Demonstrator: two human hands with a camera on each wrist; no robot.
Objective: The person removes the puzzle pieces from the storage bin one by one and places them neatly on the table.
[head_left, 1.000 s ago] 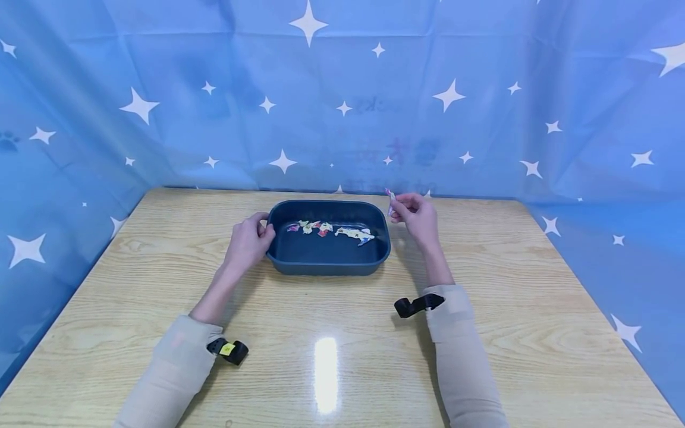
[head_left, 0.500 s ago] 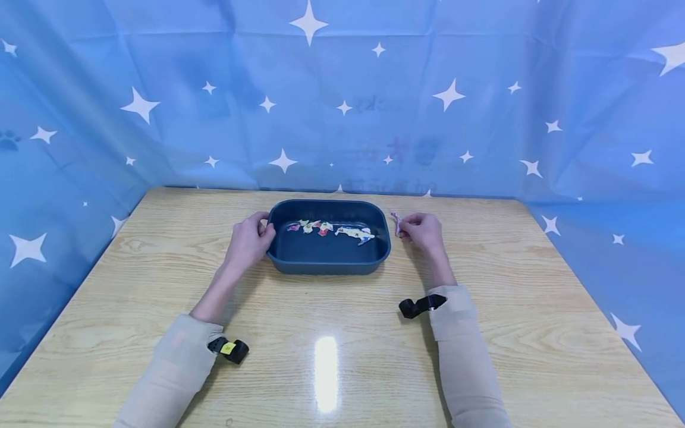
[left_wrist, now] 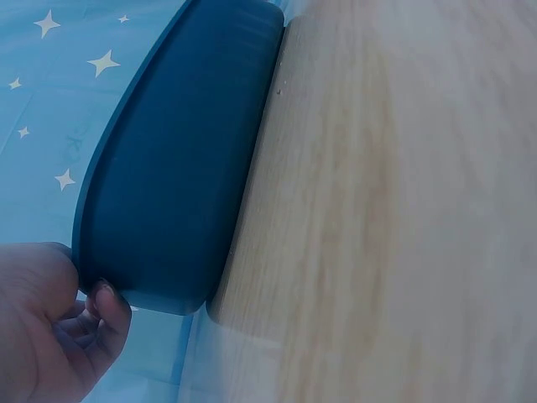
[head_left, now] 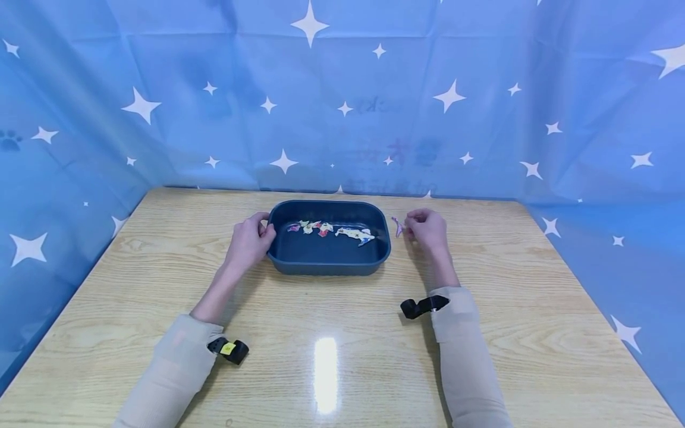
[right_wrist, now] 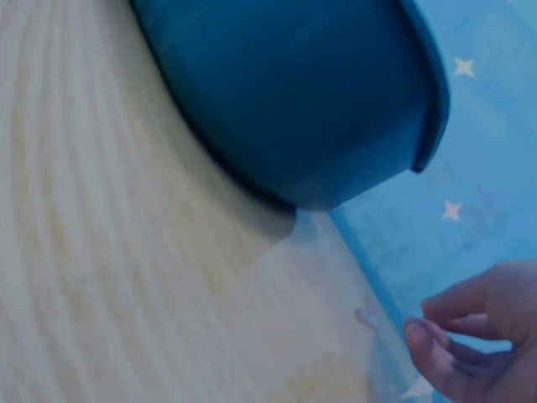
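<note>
A dark blue rectangular plastic tub (head_left: 327,268) stands toward the back of the wooden table. My left hand (head_left: 250,241) pinches its left rim, thumb and fingers round the wall, as the left wrist view also shows. Inside lie a long pale cut-out piece (head_left: 355,234) with blue at one end and several small colourful pieces (head_left: 309,227). Just right of the tub, a small purple-and-white piece (head_left: 398,226) lies on the tabletop. Beside it is my right hand (head_left: 428,230), its fingers loosely bent with nothing between them; the right wrist view shows its fingertips apart from the piece.
The wooden table (head_left: 257,356) reaches back to a blue curtain (head_left: 342,77) with white stars, which also hangs along both sides. A black wrist camera (head_left: 233,352) sits on the left sleeve, another black camera (head_left: 412,308) on the right one.
My right hand has come down with the purple-and-white piece, let it go on the table right of the tub, and drawn slightly away to the right. The left hand stays put.
</note>
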